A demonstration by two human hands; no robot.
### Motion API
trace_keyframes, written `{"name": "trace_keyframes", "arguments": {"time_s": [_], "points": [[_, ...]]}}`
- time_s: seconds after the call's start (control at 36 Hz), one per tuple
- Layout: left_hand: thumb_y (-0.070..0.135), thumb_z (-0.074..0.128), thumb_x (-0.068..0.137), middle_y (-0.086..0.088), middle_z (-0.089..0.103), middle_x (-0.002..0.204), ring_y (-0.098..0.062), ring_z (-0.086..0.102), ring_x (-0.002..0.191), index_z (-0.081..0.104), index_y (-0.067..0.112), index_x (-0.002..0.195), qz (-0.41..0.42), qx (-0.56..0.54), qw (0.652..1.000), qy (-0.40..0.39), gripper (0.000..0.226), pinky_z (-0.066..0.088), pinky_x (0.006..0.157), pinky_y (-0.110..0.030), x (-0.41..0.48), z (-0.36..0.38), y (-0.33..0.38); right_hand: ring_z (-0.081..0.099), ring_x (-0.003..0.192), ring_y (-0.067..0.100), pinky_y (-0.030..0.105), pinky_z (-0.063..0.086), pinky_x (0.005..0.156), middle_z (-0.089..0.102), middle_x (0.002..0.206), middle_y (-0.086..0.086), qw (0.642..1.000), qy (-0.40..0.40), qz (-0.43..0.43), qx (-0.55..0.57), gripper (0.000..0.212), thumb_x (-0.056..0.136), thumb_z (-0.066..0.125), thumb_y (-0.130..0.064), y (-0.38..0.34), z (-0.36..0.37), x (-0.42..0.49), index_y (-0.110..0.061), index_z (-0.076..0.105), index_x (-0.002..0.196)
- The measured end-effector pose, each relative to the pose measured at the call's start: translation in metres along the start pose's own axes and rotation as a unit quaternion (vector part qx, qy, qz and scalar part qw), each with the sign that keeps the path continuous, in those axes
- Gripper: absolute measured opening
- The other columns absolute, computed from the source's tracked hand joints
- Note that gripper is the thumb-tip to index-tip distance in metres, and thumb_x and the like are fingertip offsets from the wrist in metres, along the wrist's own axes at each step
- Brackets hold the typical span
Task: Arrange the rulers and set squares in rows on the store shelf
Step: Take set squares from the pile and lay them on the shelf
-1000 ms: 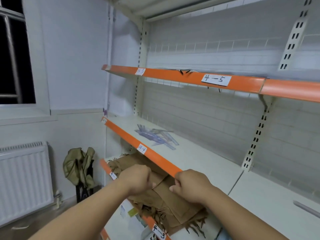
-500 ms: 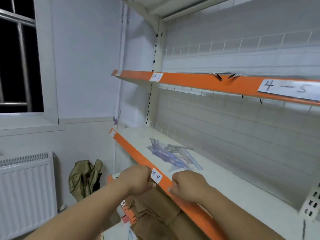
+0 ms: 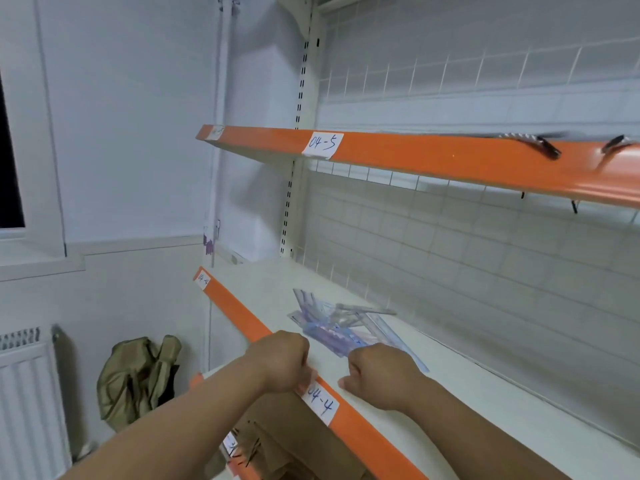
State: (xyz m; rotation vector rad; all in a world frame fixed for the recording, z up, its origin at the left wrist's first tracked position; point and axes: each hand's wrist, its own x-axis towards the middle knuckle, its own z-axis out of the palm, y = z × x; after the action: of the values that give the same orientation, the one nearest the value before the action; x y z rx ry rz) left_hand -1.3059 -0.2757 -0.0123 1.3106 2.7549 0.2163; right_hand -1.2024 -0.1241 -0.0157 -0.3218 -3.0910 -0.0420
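white wall (image 3: 131, 133) | dark window (image 3: 8, 150) | white radiator (image 3: 27, 410) | olive bag (image 3: 138, 375)

Left hand (image 3: 280, 362) curled at the orange edge (image 3: 235, 310) beside the 04-4 label (image 3: 320, 403), right hand (image 3: 377, 375) curled on the white shelf (image 3: 485, 393) — clear rulers and set squares (image 3: 332, 327) heaped just beyond

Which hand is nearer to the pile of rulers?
Right. The right hand is at the near edge of the pile of rulers; the left hand is at the shelf's orange edge, farther off.
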Motion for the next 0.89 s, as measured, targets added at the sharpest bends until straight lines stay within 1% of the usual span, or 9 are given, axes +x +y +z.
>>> {"name": "trace_keyframes", "arguments": {"time_s": [0.11, 0.22, 0.33, 0.44, 0.53, 0.61, 0.67, 0.81, 0.89], "points": [[0.038, 0.051, 0.095, -0.004, 0.055, 0.098, -0.016, 0.047, 0.086, 0.049, 0.018, 0.089, 0.040, 0.004, 0.999, -0.015, 0.021, 0.037, 0.072, -0.027, 0.032, -0.006, -0.018, 0.048, 0.079, 0.020, 0.024, 0.026, 0.051, 0.051, 0.079, -0.001, 0.999, 0.002, 0.039, -0.025, 0.041, 0.093, 0.050, -0.046, -0.003, -0.001, 0.024, -0.028, 0.031, 0.061], [0.032, 0.051, 0.095, -0.008, 0.058, 0.099, -0.020, 0.052, 0.089, 0.052, 0.016, 0.089, 0.096, 0.009, 0.995, -0.034, 0.017, 0.034, 0.066, -0.026, 0.069, -0.014, -0.040, 0.045, 0.079, 0.021, 0.023, 0.022, 0.049, 0.040, 0.067, -0.004, 0.995, -0.002, 0.101, -0.026, 0.040, 0.093, 0.047, -0.040, -0.005, -0.002, 0.049, -0.025, 0.029, 0.061], [0.032, 0.050, 0.094, -0.013, 0.064, 0.103, -0.026, 0.059, 0.099, 0.062, 0.007, 0.107, 0.134, 0.012, 0.990, -0.032, 0.031, 0.044, 0.079, -0.031, 0.102, -0.022, -0.055, 0.041, 0.080, 0.018, 0.021, 0.019, 0.048, 0.049, 0.077, 0.002, 0.985, -0.005, 0.170, -0.030, 0.034, 0.094, 0.044, -0.035, -0.010, -0.004, 0.068, -0.021, 0.035, 0.064], [0.035, 0.055, 0.092, 0.002, 0.043, 0.063, -0.017, 0.047, 0.066, 0.042, 0.020, 0.065, 0.180, 0.002, 0.982, -0.047, 0.034, 0.036, 0.062, -0.028, 0.132, -0.017, -0.067, 0.047, 0.083, 0.022, 0.024, 0.028, 0.053, 0.064, 0.100, 0.006, 0.974, -0.005, 0.225, -0.030, 0.022, 0.093, 0.045, -0.036, -0.010, -0.002, 0.077, -0.019, 0.055, 0.084], [0.035, 0.058, 0.090, 0.003, 0.038, 0.058, -0.015, 0.043, 0.058, 0.033, 0.022, 0.059, 0.211, 0.011, 0.976, -0.060, 0.042, 0.036, 0.063, -0.026, 0.152, -0.009, -0.070, 0.057, 0.097, 0.024, 0.026, 0.033, 0.068, 0.066, 0.111, 0.006, 0.963, -0.009, 0.269, -0.027, 0.030, 0.093, 0.046, -0.035, -0.007, 0.003, 0.077, -0.014, 0.064, 0.104], [0.034, 0.059, 0.089, 0.001, 0.049, 0.073, -0.019, 0.053, 0.079, 0.043, 0.018, 0.068, 0.228, 0.021, 0.971, -0.068, 0.031, 0.039, 0.067, -0.027, 0.161, -0.002, -0.067, 0.056, 0.096, 0.020, 0.024, 0.032, 0.071, 0.065, 0.113, 0.005, 0.952, -0.020, 0.305, -0.018, 0.030, 0.093, 0.046, -0.035, -0.002, 0.007, 0.071, -0.016, 0.064, 0.108], [0.033, 0.061, 0.087, -0.002, 0.060, 0.094, -0.019, 0.058, 0.090, 0.055, 0.014, 0.090, 0.237, 0.017, 0.968, -0.080, 0.019, 0.043, 0.072, -0.028, 0.166, 0.000, -0.063, 0.050, 0.087, 0.017, 0.024, 0.032, 0.071, 0.065, 0.112, 0.004, 0.945, -0.022, 0.326, -0.015, 0.029, 0.093, 0.047, -0.035, 0.002, 0.009, 0.066, -0.017, 0.064, 0.107], [0.049, 0.069, 0.079, -0.004, 0.054, 0.124, -0.022, 0.054, 0.114, 0.052, 0.017, 0.121, 0.252, 0.025, 0.965, -0.067, 0.055, 0.046, 0.089, -0.031, 0.181, 0.009, -0.057, 0.050, 0.089, 0.015, 0.023, 0.035, 0.073, 0.054, 0.098, -0.003, 0.931, -0.036, 0.364, -0.002, 0.018, 0.093, 0.051, -0.039, 0.012, 0.013, 0.052, -0.023, 0.057, 0.100], [0.056, 0.070, 0.075, -0.005, 0.049, 0.124, -0.023, 0.054, 0.113, 0.051, 0.018, 0.121, 0.233, 0.050, 0.967, -0.092, 0.063, 0.044, 0.084, -0.031, 0.185, 0.015, -0.053, 0.056, 0.107, 0.022, 0.028, 0.043, 0.086, 0.054, 0.119, 0.003, 0.925, -0.053, 0.376, 0.013, 0.035, 0.091, 0.053, -0.042, 0.018, 0.015, 0.045, -0.019, 0.053, 0.118]]}}
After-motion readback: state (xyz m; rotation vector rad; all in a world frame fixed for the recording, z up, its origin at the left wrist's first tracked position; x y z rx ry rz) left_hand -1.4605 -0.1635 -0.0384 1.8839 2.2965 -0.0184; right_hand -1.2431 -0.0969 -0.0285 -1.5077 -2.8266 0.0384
